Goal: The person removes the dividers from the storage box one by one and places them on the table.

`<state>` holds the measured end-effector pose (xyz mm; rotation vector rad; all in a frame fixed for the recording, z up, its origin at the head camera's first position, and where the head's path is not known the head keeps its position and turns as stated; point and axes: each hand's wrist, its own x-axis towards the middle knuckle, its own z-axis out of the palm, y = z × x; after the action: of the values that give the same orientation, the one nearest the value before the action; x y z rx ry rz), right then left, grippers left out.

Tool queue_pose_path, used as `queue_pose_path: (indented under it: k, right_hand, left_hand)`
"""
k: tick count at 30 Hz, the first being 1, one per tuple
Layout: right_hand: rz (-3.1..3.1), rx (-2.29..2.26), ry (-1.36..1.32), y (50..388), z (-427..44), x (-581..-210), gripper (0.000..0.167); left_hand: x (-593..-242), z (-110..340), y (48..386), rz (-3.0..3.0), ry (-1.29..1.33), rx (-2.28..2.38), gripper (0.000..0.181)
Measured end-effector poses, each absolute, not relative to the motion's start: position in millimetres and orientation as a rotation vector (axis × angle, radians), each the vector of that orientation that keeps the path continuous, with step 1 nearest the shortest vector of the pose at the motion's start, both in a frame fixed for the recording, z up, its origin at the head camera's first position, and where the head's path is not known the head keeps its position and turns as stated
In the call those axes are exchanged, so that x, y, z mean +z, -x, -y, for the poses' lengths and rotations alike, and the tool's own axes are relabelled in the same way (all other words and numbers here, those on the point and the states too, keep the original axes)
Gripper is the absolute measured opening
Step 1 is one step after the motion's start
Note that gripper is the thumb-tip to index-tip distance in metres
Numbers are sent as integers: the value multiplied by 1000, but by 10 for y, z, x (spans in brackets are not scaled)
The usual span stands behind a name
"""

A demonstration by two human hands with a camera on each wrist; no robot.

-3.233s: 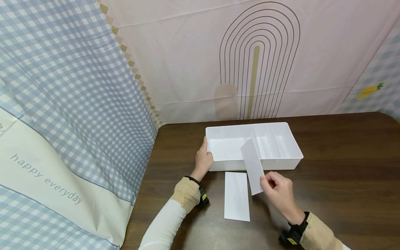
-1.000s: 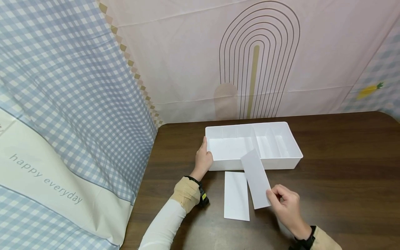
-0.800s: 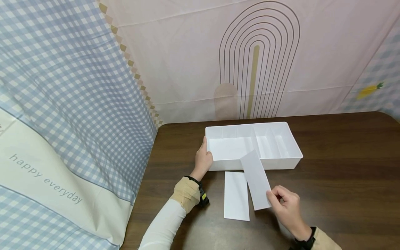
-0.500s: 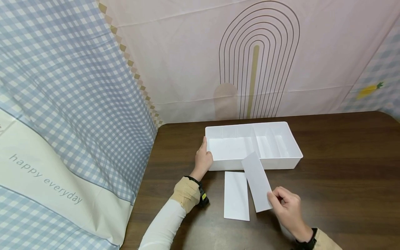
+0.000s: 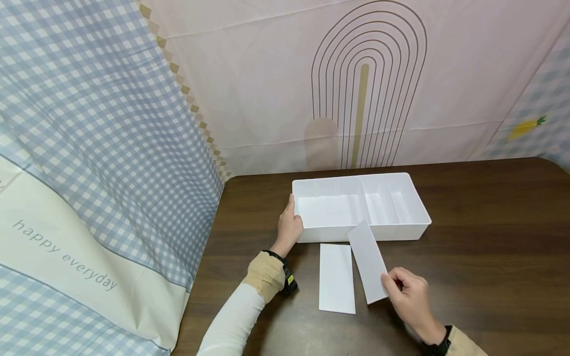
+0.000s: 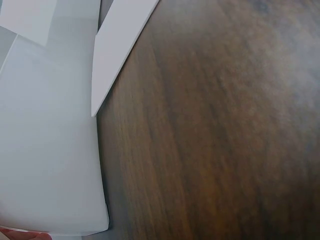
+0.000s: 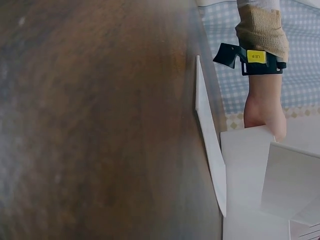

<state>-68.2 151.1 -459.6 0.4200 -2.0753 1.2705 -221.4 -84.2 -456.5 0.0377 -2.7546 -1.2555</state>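
A white divided box (image 5: 325, 235) stands on the table with its long side facing me. My left hand (image 5: 289, 228) holds the left end, index finger pointing along the end wall and thumb at the front corner. Between thumb and fingers, my right hand (image 5: 408, 299) pinches the right edge of a thin white rectangular panel (image 5: 367, 264). That panel is tilted, its far end overlapping the box's front wall in the head view. Another white panel (image 5: 337, 279) lies flat just in front of the box; the left wrist view shows this flat panel (image 6: 117, 47) beside the box wall (image 6: 50, 140).
Inside the box, thin cross walls (image 5: 362, 200) form narrow compartments on the right and a wide one on the left. The dark wooden table (image 5: 485, 247) extends rightward. A printed cloth (image 5: 262, 89) hangs behind, and blue checked cloth (image 5: 111, 123) covers the left side.
Since the earliest frame, my right hand has drawn the pinched panel toward me and slightly right, so its far end no longer reaches over the box's interior. Left hand, box and flat panel stay put.
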Motion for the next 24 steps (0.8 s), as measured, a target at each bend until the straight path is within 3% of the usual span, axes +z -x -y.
queue_pose_path:
  k: [24]
  right_hand:
    - [2117,1230,-350,658,-1494,-4668,34]
  left_hand:
    - [-4547,840,2197,2758,-55,-1289,63]
